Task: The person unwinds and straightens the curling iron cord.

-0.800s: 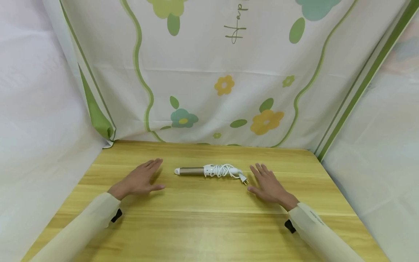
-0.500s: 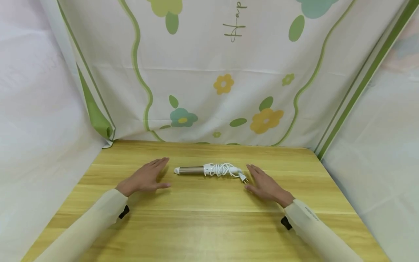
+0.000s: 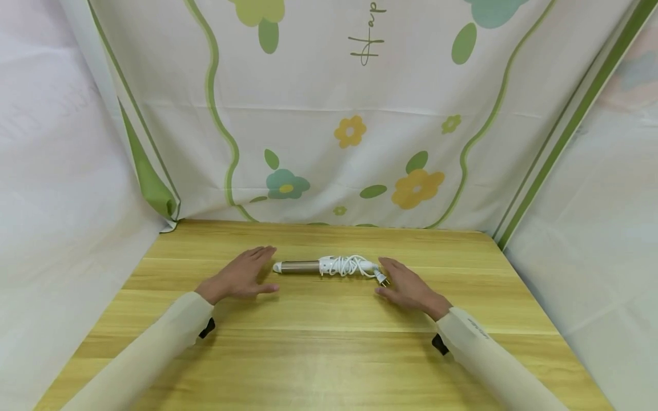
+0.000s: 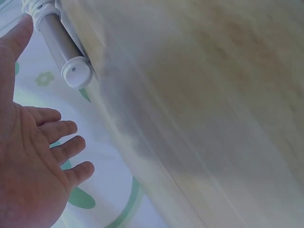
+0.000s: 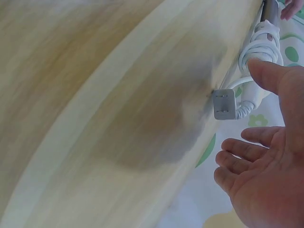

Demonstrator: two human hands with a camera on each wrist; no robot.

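Observation:
A curling iron [image 3: 301, 267] lies crosswise on the wooden table, its bronze barrel to the left and its white handle to the right. The white cord [image 3: 349, 265] is wound round the handle, and the two-pin plug [image 3: 381, 278] rests at the right end. My left hand [image 3: 240, 276], thumb spread from the fingers, is just left of the barrel's white tip [image 4: 78, 72] without gripping it. Close by the plug is my right hand [image 3: 409, 287], its fingers extended and thumb apart. Its palm [image 5: 266, 190] holds nothing in the right wrist view.
The wooden table [image 3: 319, 354] runs back to a hanging white cloth [image 3: 308, 74] printed with flowers. More pale cloth [image 3: 56, 171] hangs along the left side, and another sheet [image 3: 591, 217] along the right. Black wrist devices [image 3: 207, 328] show under both sleeves.
Both hands have moved inward, the left one rightward to the barrel tip and the right one leftward to the plug. The curling iron stays in place on the table.

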